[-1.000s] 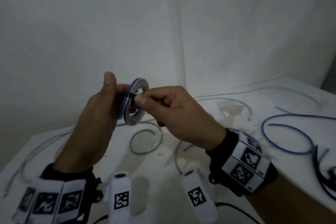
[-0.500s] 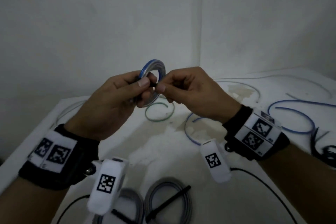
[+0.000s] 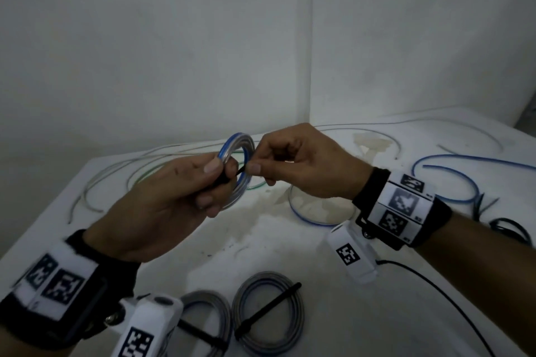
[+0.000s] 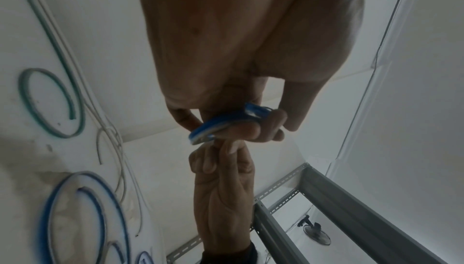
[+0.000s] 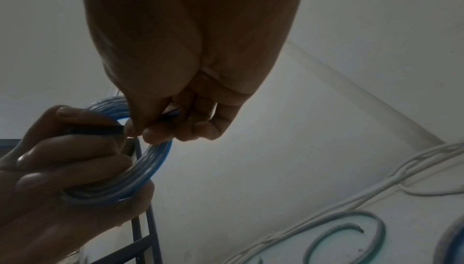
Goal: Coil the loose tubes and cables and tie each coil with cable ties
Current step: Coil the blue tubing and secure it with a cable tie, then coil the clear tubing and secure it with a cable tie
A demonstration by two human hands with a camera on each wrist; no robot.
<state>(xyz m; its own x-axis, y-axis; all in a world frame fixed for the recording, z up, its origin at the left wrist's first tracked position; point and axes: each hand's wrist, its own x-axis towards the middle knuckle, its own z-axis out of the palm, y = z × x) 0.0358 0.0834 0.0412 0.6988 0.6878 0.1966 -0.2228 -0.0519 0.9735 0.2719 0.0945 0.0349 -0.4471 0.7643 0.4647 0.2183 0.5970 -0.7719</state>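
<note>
A small coil of clear and blue tube (image 3: 235, 145) (image 4: 220, 123) (image 5: 148, 167) is held up above the white table (image 3: 290, 255). My left hand (image 3: 185, 197) grips the coil's lower side, fingers curled round it. A black cable tie (image 3: 229, 178) (image 5: 100, 129) crosses the coil under my left thumb. My right hand (image 3: 293, 162) pinches the tie's free end between thumb and forefinger at the coil's right edge. Most of the tie is hidden by fingers.
Two tied grey coils (image 3: 269, 313) (image 3: 208, 319) lie at the table's near edge. Loose blue tubes (image 3: 452, 174) (image 3: 313, 219), a green tube (image 3: 255, 185) and white tubes (image 3: 116, 171) sprawl across the far side. Black ties (image 3: 507, 226) lie at the right. A grey metal rack (image 4: 326, 198) stands beyond.
Both hands have come lower and closer to me with the coil. My left hand has turned to clamp the coil and tie; my right hand has shifted along to the tie's free end.
</note>
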